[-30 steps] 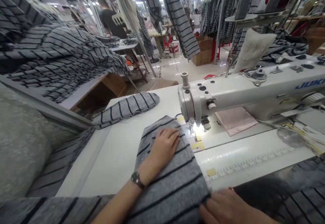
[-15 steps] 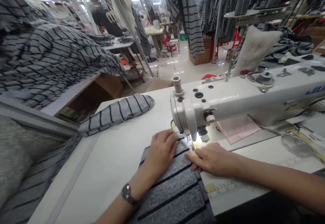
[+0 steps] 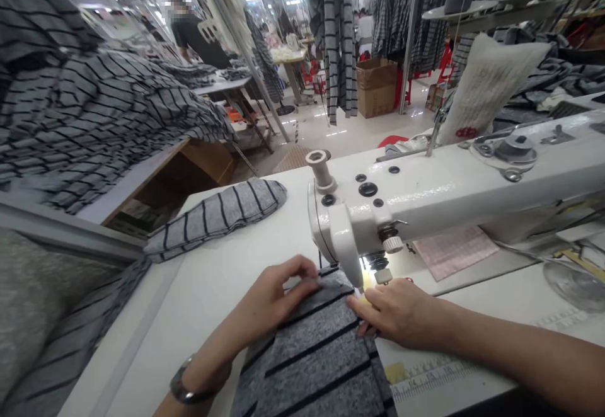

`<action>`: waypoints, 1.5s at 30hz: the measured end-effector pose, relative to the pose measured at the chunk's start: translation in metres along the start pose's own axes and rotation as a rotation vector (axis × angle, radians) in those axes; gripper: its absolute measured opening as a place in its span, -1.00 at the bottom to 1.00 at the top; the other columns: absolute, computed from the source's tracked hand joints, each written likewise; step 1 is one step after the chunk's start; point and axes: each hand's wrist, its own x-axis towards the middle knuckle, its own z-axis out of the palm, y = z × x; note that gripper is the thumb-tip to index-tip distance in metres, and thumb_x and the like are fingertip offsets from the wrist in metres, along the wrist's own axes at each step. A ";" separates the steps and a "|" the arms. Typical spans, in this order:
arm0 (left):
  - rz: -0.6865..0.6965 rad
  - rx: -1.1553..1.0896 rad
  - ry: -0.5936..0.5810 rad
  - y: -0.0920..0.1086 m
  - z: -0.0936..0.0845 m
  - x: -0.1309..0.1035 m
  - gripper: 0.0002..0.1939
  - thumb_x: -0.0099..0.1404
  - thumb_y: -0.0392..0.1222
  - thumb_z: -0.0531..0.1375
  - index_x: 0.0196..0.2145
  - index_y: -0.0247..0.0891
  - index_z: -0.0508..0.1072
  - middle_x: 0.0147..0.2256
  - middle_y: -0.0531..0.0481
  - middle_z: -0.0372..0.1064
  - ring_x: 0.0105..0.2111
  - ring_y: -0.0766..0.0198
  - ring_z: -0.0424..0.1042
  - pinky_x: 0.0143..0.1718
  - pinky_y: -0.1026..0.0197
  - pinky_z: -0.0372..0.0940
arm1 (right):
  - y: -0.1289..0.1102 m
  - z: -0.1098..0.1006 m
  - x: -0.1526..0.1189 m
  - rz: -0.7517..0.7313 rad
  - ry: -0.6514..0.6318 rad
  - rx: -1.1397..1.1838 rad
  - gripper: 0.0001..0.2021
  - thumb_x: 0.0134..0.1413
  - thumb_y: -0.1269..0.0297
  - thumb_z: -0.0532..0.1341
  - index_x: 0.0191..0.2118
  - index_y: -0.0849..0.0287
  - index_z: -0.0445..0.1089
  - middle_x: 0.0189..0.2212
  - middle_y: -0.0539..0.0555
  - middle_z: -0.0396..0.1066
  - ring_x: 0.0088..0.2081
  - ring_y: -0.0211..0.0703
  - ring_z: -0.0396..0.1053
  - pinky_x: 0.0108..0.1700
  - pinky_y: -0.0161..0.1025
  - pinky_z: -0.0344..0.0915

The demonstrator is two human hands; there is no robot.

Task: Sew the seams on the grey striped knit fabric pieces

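Grey fabric with dark stripes [image 3: 316, 348] lies on the white sewing table, its far end beneath the head of a white sewing machine [image 3: 340, 234]. At the left edge of that end, my left hand [image 3: 278, 291] pinches the fabric between thumb and forefinger, the fingers curved. My right hand [image 3: 399, 313] is closed at the fabric's right edge, close to the lit needle area, with the forefinger lying on the cloth. The machine head partly hides the needle and presser foot.
A striped fabric piece [image 3: 222, 215] lies on the table's left part. A pink cloth [image 3: 454, 252] rests under the machine arm. Ruler markings [image 3: 435, 376] run along the front edge. Striped fabric is heaped [image 3: 113, 102] at left; a person [image 3: 198, 39] stands beyond.
My left hand has drawn back left from the needle area, its thumb and forefinger now in a pinch. My right hand stays nearly in place. The view has shifted slightly.
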 end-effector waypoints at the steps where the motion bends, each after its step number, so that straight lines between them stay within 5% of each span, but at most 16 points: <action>1: -0.001 0.037 0.066 -0.006 0.005 0.006 -0.86 0.34 -0.13 0.11 -0.28 -0.20 0.42 -0.34 0.06 0.51 -0.33 0.25 0.50 -0.28 0.25 0.41 | 0.000 0.000 0.000 0.005 0.006 -0.001 -0.71 0.40 0.28 0.06 0.12 0.34 0.21 -0.38 0.04 0.37 -0.50 -0.18 0.29 -0.59 -0.22 -0.11; 7: 0.038 0.276 0.207 -0.020 0.032 0.031 -0.89 0.25 -0.28 0.12 -0.33 -0.22 0.45 -0.31 -0.04 0.48 -0.26 0.14 0.47 -0.20 0.07 0.44 | -0.002 0.003 0.001 0.063 0.032 0.037 -0.71 0.41 0.22 0.06 0.10 0.27 0.24 -0.38 0.05 0.38 -0.49 -0.19 0.31 -0.56 -0.26 -0.05; 16: 0.234 0.618 0.288 0.007 0.096 -0.036 -0.64 0.45 -0.26 -0.01 0.15 -0.34 0.30 0.16 -0.27 0.33 0.20 0.01 0.29 0.15 -0.06 0.32 | -0.001 -0.001 -0.009 -0.052 0.076 -0.024 -0.70 0.45 0.16 -0.02 0.03 0.29 0.27 -0.42 0.03 0.35 -0.51 -0.18 0.27 -0.55 -0.19 -0.10; 21: 0.240 0.594 0.194 0.007 0.094 -0.033 -0.61 0.46 -0.25 -0.03 0.19 -0.28 0.26 0.19 -0.21 0.31 0.22 0.03 0.27 0.23 -0.09 0.22 | 0.003 -0.007 -0.016 -0.125 0.113 -0.026 -0.69 0.46 0.22 -0.05 0.00 0.33 0.30 -0.42 0.03 0.33 -0.47 -0.15 0.26 -0.51 -0.14 -0.05; 29: 0.281 0.554 0.197 0.002 0.089 -0.018 -0.64 0.45 -0.28 -0.06 0.12 -0.27 0.31 0.05 -0.21 0.42 0.12 0.03 0.37 0.17 -0.11 0.27 | 0.014 -0.009 -0.008 -0.056 0.103 0.044 -0.72 0.44 0.17 0.01 -0.11 0.24 0.37 -0.52 -0.04 0.33 -0.57 -0.19 0.18 -0.57 -0.15 -0.23; 34: 0.348 0.632 0.242 0.008 0.087 -0.013 -0.66 0.46 -0.27 -0.08 0.07 -0.33 0.36 0.04 -0.28 0.42 0.06 -0.04 0.40 0.06 -0.15 0.34 | 0.018 -0.012 -0.010 -0.102 0.210 0.003 -0.72 0.45 0.23 0.00 -0.17 0.25 0.39 -0.56 -0.04 0.31 -0.58 -0.23 0.14 -0.55 -0.17 -0.23; 41: 0.437 0.514 0.283 0.029 0.092 -0.028 -0.76 0.44 -0.39 -0.02 -0.17 -0.34 0.45 -0.18 -0.10 0.50 -0.12 0.13 0.45 0.12 -0.09 0.21 | 0.016 -0.006 -0.017 -0.240 0.195 0.016 -0.71 0.41 0.19 0.07 -0.32 0.20 0.39 -0.58 -0.07 0.25 -0.58 -0.26 0.15 -0.55 -0.18 -0.21; 45: 0.481 0.474 0.317 0.033 0.092 -0.034 -0.81 0.43 -0.37 0.03 -0.14 -0.35 0.44 -0.19 -0.08 0.52 -0.13 0.16 0.46 0.14 -0.07 0.19 | 0.017 -0.005 -0.017 -0.253 0.223 0.021 -0.70 0.43 0.19 0.04 -0.24 0.23 0.41 -0.56 -0.06 0.28 -0.56 -0.28 0.17 -0.55 -0.21 -0.17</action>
